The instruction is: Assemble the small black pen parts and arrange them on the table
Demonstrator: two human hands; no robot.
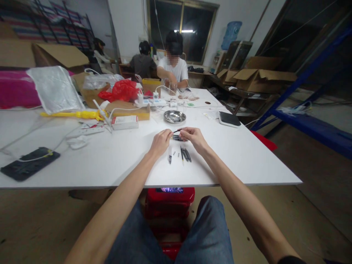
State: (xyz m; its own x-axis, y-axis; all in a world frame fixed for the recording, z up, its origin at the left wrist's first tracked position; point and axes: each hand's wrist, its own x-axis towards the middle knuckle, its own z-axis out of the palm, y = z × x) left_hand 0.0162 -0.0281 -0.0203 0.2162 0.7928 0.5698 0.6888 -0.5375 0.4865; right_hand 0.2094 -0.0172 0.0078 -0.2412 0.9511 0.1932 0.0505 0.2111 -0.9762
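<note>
Above the white table (pixel 132 161), my left hand (pixel 161 141) and my right hand (pixel 192 137) pinch a thin dark pen-like piece (pixel 176 131) between them, one at each end. Several dark pens (pixel 176 138) lie just under the fingers, partly covered by my right hand. Closer to the front edge are a clear pen barrel (pixel 169 156), a thin refill (pixel 182 154) and some dark pen parts (pixel 187 154) side by side. Two tiny pieces (pixel 176 154) rest between the barrel and the refill.
A round metal dish (pixel 175 116) stands beyond my hands. To the left are a white box (pixel 125 122), a yellow tool (pixel 74 114), cables and a black tray (pixel 29 163). A black-topped device (pixel 229 118) lies right. A person (pixel 173 66) sits across the table.
</note>
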